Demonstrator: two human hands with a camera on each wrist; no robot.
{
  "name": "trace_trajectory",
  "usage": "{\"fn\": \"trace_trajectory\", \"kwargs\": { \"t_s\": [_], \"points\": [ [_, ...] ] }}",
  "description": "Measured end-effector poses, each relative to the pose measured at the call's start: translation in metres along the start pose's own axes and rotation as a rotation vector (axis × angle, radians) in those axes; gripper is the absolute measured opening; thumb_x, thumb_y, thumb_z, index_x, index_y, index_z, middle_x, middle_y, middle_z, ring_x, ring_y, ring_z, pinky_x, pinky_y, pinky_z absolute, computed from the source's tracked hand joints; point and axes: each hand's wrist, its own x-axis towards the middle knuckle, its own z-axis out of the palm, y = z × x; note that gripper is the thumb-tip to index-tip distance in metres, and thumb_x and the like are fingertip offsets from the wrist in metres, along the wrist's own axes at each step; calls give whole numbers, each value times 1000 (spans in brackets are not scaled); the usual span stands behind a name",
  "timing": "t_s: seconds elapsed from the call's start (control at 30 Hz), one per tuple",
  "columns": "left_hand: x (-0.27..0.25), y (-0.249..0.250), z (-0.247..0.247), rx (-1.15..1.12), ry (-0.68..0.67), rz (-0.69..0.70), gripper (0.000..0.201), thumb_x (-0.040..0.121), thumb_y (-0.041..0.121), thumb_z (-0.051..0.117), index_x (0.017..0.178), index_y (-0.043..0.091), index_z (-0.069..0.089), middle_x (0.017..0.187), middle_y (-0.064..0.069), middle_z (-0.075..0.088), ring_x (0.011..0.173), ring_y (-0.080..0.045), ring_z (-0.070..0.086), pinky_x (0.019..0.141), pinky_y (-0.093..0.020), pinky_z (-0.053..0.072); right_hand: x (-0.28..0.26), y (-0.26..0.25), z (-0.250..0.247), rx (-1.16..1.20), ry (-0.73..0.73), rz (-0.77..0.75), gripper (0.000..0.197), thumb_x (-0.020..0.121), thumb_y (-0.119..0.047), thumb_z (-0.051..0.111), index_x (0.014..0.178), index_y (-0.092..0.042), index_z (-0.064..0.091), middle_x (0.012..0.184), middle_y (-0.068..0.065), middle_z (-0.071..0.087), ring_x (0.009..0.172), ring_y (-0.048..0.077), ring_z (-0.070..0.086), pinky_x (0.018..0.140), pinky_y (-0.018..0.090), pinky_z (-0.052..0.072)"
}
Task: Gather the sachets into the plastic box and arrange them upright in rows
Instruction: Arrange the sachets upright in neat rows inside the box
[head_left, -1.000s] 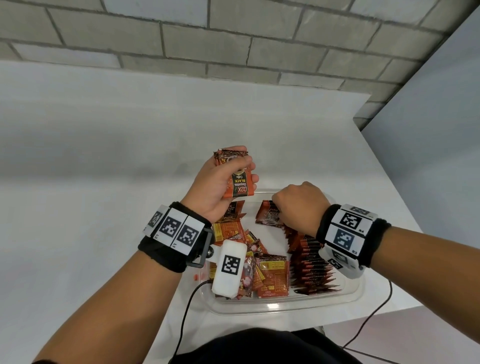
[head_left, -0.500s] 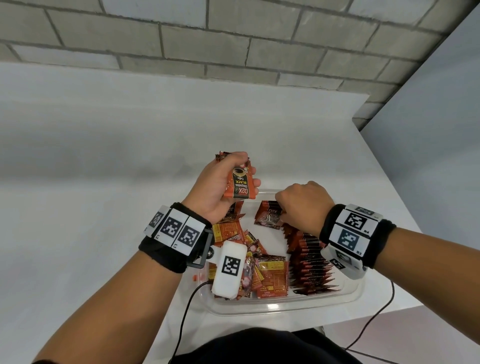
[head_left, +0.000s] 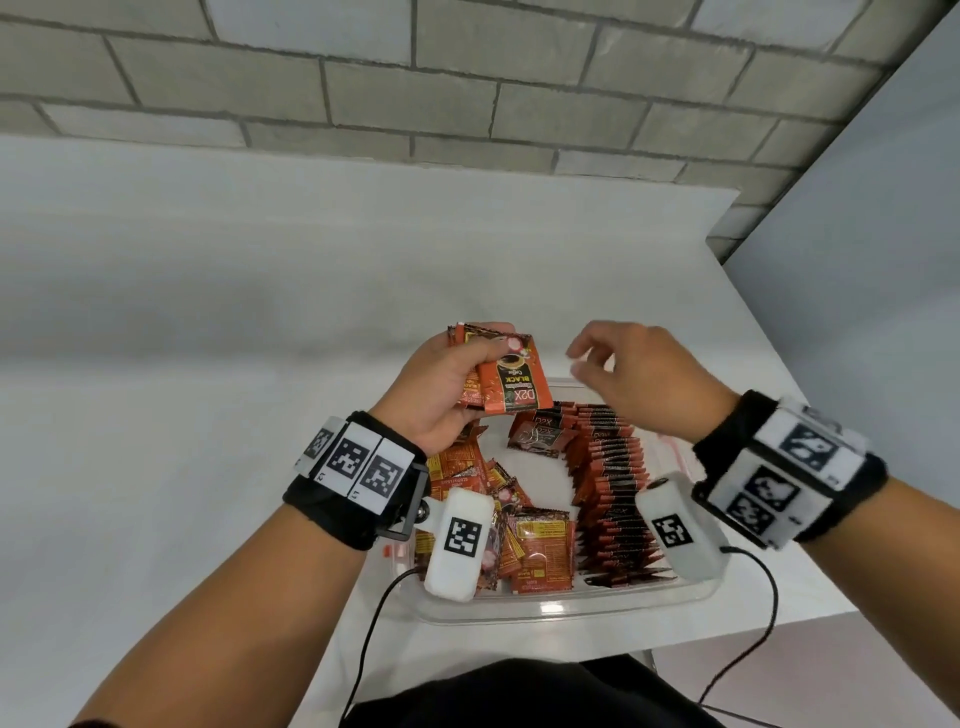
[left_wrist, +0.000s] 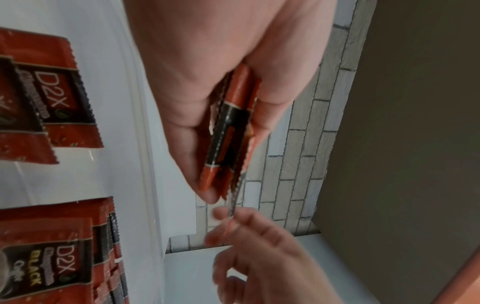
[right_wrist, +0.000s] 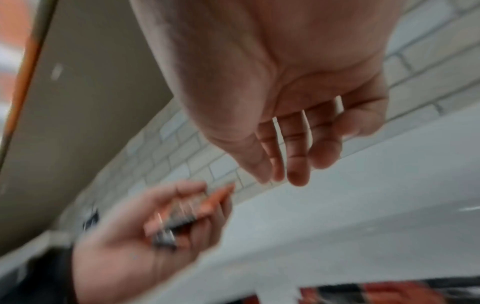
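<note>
Left hand (head_left: 441, 384) pinches sachets (head_left: 511, 382); right hand's fingers (head_left: 587, 348) just beside

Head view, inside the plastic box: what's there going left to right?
Loose heap of flat-lying sachets → bare strip of the plastic box floor, with one dark sachet lying flat at its far end → upright row of sachets along the right side.
</note>
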Motion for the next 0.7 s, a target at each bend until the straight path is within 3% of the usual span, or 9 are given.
{"fn": "trace_trajectory", "kwargs": {
  "t_s": [0.07,0.13,0.27,0.4,0.47,0.57,0.63,0.7],
  "points": [
    [-3,-1,2,12,-42,13,31,79,10,68,110,9,64,100,-12,71,91,-26,69,79,-40,57,-3,-7,-9,294,38,48,19,93,-34,56,109,-25,60,91,-11,61,71,4,57,61,18,39],
    [-6,-3,5,30,-95,24,37,70,12,70,107,9,64,99,-12,71,91,-26,68,84,-45,53,-8,-14,-11,480,-34,82,28,89,-37,61,115,-28,57,93,-11,64,73,8,63,61,20,44],
    [-10,-5,10,32,-182,39,36,72,14,67,108,8,63,100,-13,70,89,-25,68,82,-43,55,-11,-15,-5,599,-110,71,35,85,-19,69,116,-26,57,81,-6,65,67,7,63,55,21,46],
    [-12,-5,9,25,-200,13,37,78,20,64,112,8,62,104,-16,69,88,-27,68,71,-39,57,-13,-11,-11,625,-43,50,20,87,-11,66,98,-26,61,77,-3,62,67,12,61,59,27,46],
    [-11,-6,10,38,-192,15,31,79,9,64,109,9,63,102,-15,69,85,-26,68,67,-37,58,-15,-11,-12,595,-50,25,22,87,-11,65,101,-27,60,82,-1,63,71,16,62,61,28,48],
    [-9,-8,13,20,-146,85,33,83,-14,53,105,9,62,105,-15,68,88,-27,67,71,-38,57,-17,-12,-8,678,-28,54,32,86,-19,68,115,-25,56,92,3,66,76,23,65,64,35,54],
    [-8,-7,14,-46,-101,142,35,84,-16,48,104,10,62,101,-13,70,86,-26,68,72,-38,57,-18,-12,-5,795,-28,135,38,83,-22,70,117,-20,52,95,5,66,73,19,65,64,36,56],
    [-6,-5,14,-91,-70,167,37,85,-15,49,106,12,62,100,-13,70,86,-25,69,72,-37,58,-22,-11,-1,894,-92,184,29,83,-14,70,107,-14,53,90,7,69,71,18,66,65,36,56]
  ]
}}
